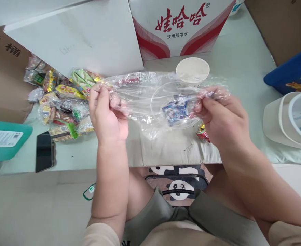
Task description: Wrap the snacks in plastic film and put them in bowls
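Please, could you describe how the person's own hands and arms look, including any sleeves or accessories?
The left hand and right hand wear no gloves, and I see no watch or bracelet on the wrists. Both forearms are bare up to plain beige sleeves. Some fingertips are hidden, so I cannot describe all the nails.
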`<state>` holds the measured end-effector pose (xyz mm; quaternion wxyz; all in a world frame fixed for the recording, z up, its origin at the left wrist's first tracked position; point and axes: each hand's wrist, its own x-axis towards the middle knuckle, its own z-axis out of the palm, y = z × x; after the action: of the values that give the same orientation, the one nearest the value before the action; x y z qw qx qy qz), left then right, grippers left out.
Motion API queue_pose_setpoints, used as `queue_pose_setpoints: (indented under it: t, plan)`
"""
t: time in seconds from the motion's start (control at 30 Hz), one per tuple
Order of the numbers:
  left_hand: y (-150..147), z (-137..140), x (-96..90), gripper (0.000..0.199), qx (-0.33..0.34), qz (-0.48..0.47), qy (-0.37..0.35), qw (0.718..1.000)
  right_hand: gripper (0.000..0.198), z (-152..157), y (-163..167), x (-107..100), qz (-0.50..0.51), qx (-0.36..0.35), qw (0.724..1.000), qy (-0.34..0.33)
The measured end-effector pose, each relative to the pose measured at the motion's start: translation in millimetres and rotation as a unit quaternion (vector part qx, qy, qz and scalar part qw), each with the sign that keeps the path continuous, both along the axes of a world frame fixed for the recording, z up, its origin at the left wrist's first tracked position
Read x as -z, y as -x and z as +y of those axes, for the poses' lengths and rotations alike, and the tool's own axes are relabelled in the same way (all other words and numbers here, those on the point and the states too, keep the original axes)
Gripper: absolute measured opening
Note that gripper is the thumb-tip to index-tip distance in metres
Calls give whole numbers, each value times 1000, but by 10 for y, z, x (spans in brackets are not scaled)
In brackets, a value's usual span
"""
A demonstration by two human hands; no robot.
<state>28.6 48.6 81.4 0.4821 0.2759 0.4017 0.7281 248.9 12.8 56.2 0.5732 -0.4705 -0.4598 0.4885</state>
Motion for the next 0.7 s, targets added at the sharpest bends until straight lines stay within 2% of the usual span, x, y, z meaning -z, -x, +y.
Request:
queue_pose_setpoints:
  t: [0.1,0.2,0.3,0.43,0.47,0.57,0.7]
  plan:
    - [117,73,109,18,-1,79,-5,997,14,80,-104,66,15,62,997,-39]
    - [222,121,143,22,41,112,82,989,11,138,-205,56,37,80,996,-26]
    - [255,154,163,27,81,72,137,985,18,172,-294,-3,67,30,997,31]
    - [229,186,259,48,168,11,164,972,25,167,-353,-63,79,-50,993,74]
    - [228,194,280,48,165,16,162,973,25,158,-358,-70,76,-60,992,77]
    - [254,205,281,36,98,53,161,981,23,140,-376,-74,66,-61,993,82]
    - [287,162,182,30,50,66,124,989,24,187,-433,-82,50,-15,993,103]
